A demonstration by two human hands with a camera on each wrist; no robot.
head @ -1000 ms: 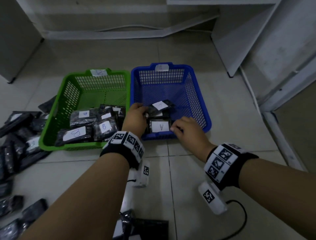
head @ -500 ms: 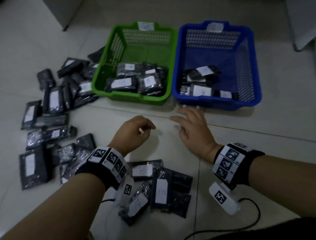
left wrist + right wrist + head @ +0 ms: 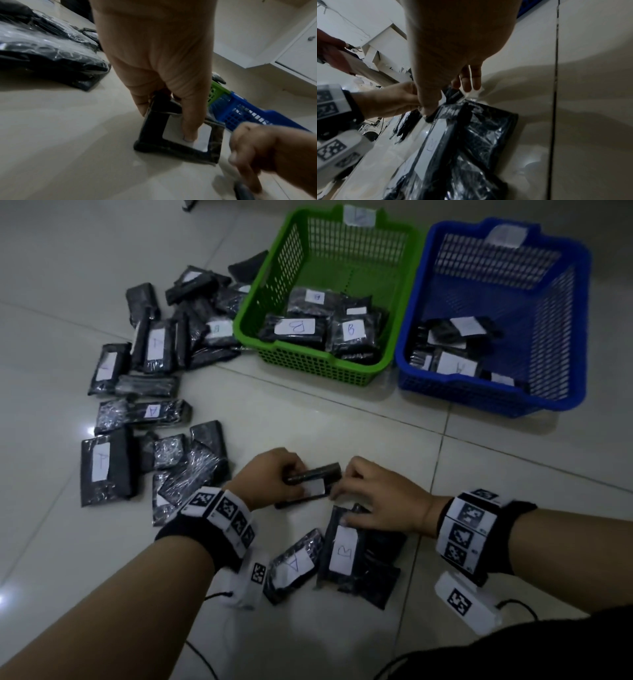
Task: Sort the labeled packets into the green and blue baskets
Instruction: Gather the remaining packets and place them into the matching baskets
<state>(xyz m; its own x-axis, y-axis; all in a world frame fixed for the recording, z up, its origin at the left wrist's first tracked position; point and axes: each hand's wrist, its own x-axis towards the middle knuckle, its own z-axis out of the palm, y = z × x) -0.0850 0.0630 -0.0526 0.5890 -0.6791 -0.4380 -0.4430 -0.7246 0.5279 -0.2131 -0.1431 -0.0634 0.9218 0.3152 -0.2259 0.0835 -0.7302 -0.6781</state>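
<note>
A black plastic-wrapped packet point(image 3: 317, 477) with a white label is held just above the floor tiles by my left hand point(image 3: 291, 479). In the left wrist view the thumb point(image 3: 188, 129) presses on that label and the fingers curl behind the packet point(image 3: 150, 128). My right hand point(image 3: 356, 491) has its fingers at the packet's right end, and its thumb rests on the top of a packet marked B point(image 3: 342, 553) lying below. The green basket point(image 3: 308, 368) holds B packets. Beside it on the right, the blue basket point(image 3: 479, 402) holds A packets.
Several loose black packets point(image 3: 154, 354) lie scattered on the floor at the left. A packet marked A point(image 3: 294, 566) sits beside the B packet near my wrists. Cables trail from the wrist cameras. Another person's red sleeve point(image 3: 332, 51) shows in the right wrist view.
Both hands came back from the blue basket to the near floor. My left hand took hold of a labeled packet, and my right hand came down beside it.
</note>
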